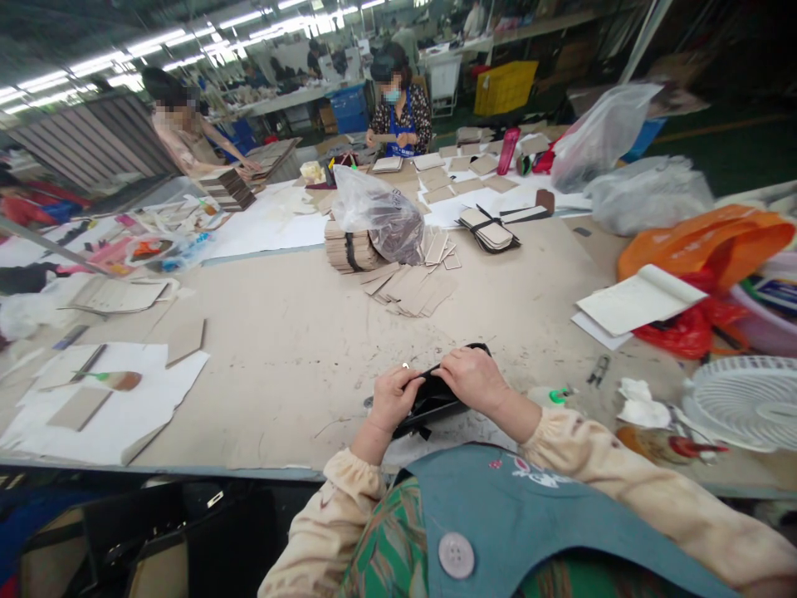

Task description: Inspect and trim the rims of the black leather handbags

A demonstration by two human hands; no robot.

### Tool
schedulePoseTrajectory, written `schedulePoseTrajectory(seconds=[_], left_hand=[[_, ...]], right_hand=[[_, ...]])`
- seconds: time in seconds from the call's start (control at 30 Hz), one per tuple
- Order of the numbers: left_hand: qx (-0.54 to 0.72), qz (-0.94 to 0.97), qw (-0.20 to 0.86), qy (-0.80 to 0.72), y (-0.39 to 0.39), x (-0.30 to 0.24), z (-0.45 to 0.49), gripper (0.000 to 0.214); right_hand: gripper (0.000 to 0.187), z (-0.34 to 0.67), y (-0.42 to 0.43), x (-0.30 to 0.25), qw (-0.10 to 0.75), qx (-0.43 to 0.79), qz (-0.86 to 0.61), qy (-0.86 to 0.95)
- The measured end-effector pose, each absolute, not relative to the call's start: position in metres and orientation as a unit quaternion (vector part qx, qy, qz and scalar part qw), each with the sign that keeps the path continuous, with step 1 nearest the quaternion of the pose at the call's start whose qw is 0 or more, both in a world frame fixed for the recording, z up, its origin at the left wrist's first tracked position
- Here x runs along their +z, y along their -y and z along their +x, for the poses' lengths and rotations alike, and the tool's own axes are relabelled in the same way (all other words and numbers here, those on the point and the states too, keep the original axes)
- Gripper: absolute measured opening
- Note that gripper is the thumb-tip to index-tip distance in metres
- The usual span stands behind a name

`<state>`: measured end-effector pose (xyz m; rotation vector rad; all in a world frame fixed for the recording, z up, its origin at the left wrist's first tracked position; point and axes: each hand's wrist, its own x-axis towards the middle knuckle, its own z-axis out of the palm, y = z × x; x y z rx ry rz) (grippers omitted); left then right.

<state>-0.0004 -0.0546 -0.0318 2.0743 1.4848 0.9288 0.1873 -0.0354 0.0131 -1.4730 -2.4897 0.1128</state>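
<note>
Black, flat and soft-looking, the folded piece (434, 403) sits at the near edge of the table (292, 349), about midway along it, just in front of the person's body. Both hands grip it. The left hand (393, 400) has its fingers curled and pinched together on the piece's left end. The right hand (476, 378) lies over the far edge, with its fingers folded down and clamped on the piece.

Just right of the hands lie small metal snips (598, 370) and a white fan (747, 400). A paper pad (635, 303) lies farther off, with an orange bag (710, 241) beyond it. To the near left, a brush (115, 380) rests on white sheets (124, 423). Toward the far middle lie loose card pieces (414, 291), a banded stack (347, 247) and a clear plastic bag (381, 218). Two co-workers (398, 104) stand at the far end.
</note>
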Motion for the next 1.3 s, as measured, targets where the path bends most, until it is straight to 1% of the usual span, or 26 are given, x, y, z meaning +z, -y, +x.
schedulePoseTrajectory(seconds=[0.2, 0.43, 0.67, 1.1, 1.23, 1.3], left_hand=[[0.346, 0.729, 0.208, -0.553, 0.06, -0.033, 0.006, 0.017], [0.349, 0.72, 0.223, -0.557, 0.061, -0.031, 0.006, 0.016], [0.348, 0.723, 0.216, -0.557, 0.062, -0.03, 0.007, 0.017], [0.349, 0.73, 0.226, -0.542, 0.061, -0.029, 0.007, 0.013], [0.337, 0.739, 0.226, -0.538, 0.061, -0.027, 0.009, 0.012], [0.323, 0.744, 0.222, -0.542, 0.062, -0.025, 0.009, 0.012]], right_hand=[[0.025, 0.198, 0.036, 0.014, 0.138, 0.033, -0.494, 0.858], [0.025, 0.198, 0.038, 0.013, 0.154, 0.031, -0.506, 0.848], [0.026, 0.198, 0.037, 0.012, 0.165, 0.041, -0.516, 0.84], [0.024, 0.197, 0.034, 0.009, 0.165, 0.04, -0.525, 0.834], [0.016, 0.197, 0.034, 0.008, 0.18, 0.052, -0.539, 0.821], [0.017, 0.197, 0.033, 0.007, 0.186, 0.058, -0.543, 0.817]])
